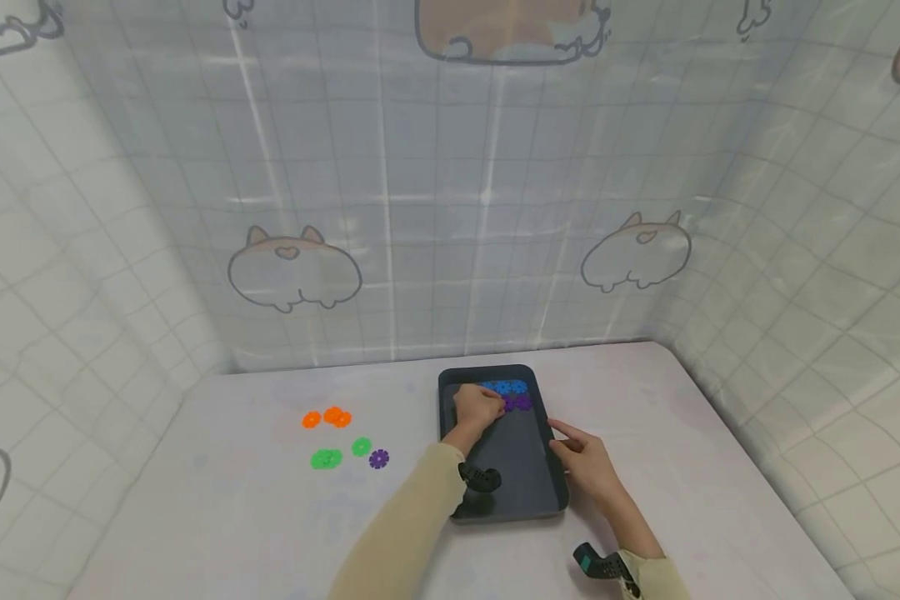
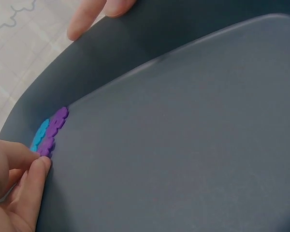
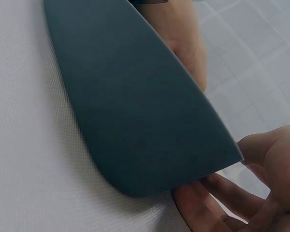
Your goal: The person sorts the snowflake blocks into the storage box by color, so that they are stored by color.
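Inside the dark rectangular tray (image 1: 517,467), my left hand (image 1: 478,406) pinches a purple flower-shaped piece (image 2: 46,146) between thumb and fingers, close to the tray's far end. That piece lies in line with other purple pieces (image 1: 523,402), beside a row of blue flower-shaped pieces (image 1: 512,387) along the far wall. The left hand covers part of both rows. On the tray's right side, my right hand (image 1: 588,462) touches the rim from outside, with index finger and thumb extended and apart. Its fingertips (image 2: 77,30) show just beyond the rim in the left wrist view.
Left of the tray, loose flower-shaped pieces lie on the white table (image 1: 232,500): several orange ones (image 1: 333,415), several green ones (image 1: 326,459) and one purple (image 1: 378,459). A tile-patterned curtain (image 1: 450,208) with cartoon animals surrounds the table's back and sides.
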Tool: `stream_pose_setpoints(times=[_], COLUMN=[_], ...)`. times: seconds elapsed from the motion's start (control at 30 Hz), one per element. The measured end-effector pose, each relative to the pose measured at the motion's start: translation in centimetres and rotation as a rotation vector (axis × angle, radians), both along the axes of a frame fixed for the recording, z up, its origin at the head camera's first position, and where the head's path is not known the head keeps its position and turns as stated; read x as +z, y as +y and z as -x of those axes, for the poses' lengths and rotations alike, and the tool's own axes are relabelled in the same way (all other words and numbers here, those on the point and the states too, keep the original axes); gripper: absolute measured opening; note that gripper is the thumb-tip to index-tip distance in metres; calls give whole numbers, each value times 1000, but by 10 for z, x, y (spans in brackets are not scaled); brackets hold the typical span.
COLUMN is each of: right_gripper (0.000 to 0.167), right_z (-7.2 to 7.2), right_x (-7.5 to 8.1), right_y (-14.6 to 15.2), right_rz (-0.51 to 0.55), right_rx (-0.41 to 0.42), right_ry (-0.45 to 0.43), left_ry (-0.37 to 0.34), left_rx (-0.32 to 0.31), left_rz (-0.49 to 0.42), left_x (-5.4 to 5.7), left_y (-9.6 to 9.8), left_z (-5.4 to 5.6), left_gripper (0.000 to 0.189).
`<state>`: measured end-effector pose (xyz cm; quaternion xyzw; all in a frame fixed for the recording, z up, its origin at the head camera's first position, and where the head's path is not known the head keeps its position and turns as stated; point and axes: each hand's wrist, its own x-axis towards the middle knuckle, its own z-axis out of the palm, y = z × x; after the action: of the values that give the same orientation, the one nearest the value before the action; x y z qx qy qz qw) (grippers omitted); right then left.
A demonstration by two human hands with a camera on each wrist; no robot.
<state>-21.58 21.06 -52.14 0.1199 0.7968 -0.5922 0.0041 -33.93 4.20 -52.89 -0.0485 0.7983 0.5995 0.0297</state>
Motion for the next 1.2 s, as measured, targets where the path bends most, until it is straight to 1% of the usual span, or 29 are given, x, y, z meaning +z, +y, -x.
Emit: stream_pose_setpoints(times=[0.17,0.3,0.4,0.67,0.77,0.87,1.0,1.1,1.13,1.2], right_gripper=[42,42,42,42,41,41,41,42,41,41], right_z=[0,1,1,-1,0,1,1,1,1,1], right_x=[0,1,1,0,-1,-1,-2,-3,-3,-3], right_y=[1,1,1,1,0,-1,-2,-1,0,1], right_rz=[12,20,12,3,1,4,10,-2,-7,-14], right_rx=[5,1,2,10,11,15,25,27,23,19], right_ry=[-4,2,10,17,17,22,24,25,26,36], left_ry=[13,48,58,58,42,-1,-109,-196,-213,-218], left_rx=[6,13,12,9,3,-11,-48,-118,-152,-229], left_rz=[2,55,90,82,33,-51,-194,-281,-297,-298], left_x=[2,3,2,2,3,6,17,29,34,44], left_y=[0,1,2,0,-3,-6,-13,-21,-24,-32], left_z=[-2,-2,-2,-3,-4,-7,-13,-19,-22,-26], left_gripper=[6,6,6,3,4,8,16,24,27,30])
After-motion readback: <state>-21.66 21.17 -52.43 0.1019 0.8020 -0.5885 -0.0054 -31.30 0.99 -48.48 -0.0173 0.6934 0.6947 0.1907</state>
